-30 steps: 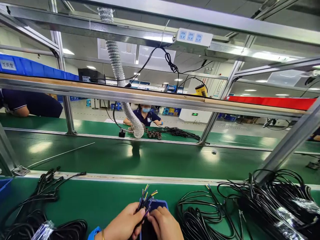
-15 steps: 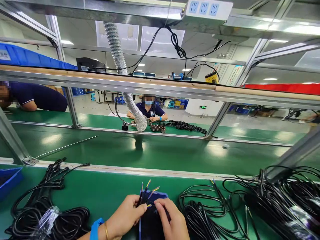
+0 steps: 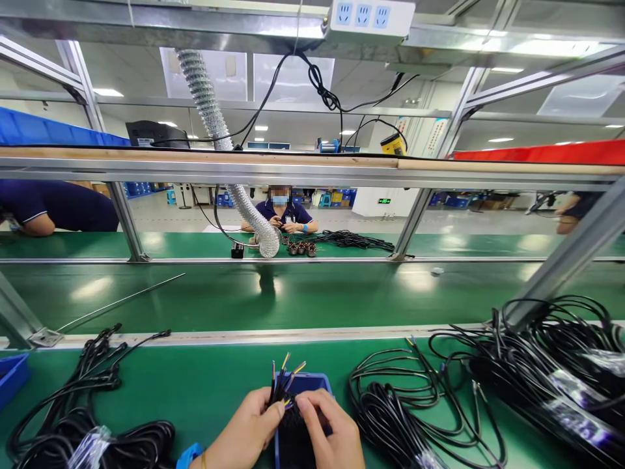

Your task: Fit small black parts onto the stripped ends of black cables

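l fingers pinch blk cable bundle, coloured ends up; r fingers narrow, just beside bundle, can't tell if holding any. blue bin beneath both. best w/ firm l pinch, ends fanned.

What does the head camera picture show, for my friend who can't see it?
A left hand holds a bunch of black cables with colourful wire ends, and a right hand is beside it, over a blue bin on a green workbench. Coils of black cable lie on both sides, and a person in a face mask is opposite.
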The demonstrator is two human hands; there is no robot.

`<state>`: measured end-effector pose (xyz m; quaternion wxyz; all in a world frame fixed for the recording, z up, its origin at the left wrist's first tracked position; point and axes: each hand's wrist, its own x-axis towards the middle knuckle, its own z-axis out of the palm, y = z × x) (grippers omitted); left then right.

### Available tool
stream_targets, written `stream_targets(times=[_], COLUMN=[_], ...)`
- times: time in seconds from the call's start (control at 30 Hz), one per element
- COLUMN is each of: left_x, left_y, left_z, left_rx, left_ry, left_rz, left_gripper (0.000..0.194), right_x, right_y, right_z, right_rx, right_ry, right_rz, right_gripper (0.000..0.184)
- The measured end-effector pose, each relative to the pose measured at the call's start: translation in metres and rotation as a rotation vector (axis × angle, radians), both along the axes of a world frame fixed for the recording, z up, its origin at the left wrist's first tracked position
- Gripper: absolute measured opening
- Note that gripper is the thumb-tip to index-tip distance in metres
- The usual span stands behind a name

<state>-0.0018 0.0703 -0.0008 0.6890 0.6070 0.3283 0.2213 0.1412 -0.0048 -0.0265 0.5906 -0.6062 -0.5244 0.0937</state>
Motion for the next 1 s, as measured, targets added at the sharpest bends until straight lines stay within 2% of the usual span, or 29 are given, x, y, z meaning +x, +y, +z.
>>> stream_targets(times=[0.2,0.4,0.57,0.67,0.77,1.0], left_x=[-0.001,0.000,-0.002,-0.002,-0.002,-0.001], left_y=[0.000,0.000,0.000,0.001,0.000,-0.002], left_z=[0.001,0.006,0.013,0.015,0.015,0.017], left_rx=[0.016,0.034,0.038,0.003,-0.027,-0.041], left_ry=[-0.016,-0.041,-0.017,0.025,0.039,0.042], left_rz=[0.021,0.014,0.005,0.009,-0.006,-0.018], left_gripper=[0.057,0.066,0.058,0.052,0.047,0.037], right_x=[-0.005,-0.004,0.009,0.013,0.011,0.010], right_y=[0.001,0.000,0.000,0.000,-0.002,-0.002], right_z=[-0.008,-0.010,0.004,0.010,0.010,0.006], right_rx=[-0.037,-0.039,0.079,0.070,0.000,-0.022], right_ry=[0.057,-0.159,-0.337,-0.207,-0.092,-0.091], right_rz=[0.010,0.069,0.163,0.108,0.080,0.127], right_gripper=[0.039,0.035,0.021,0.026,0.029,0.025])
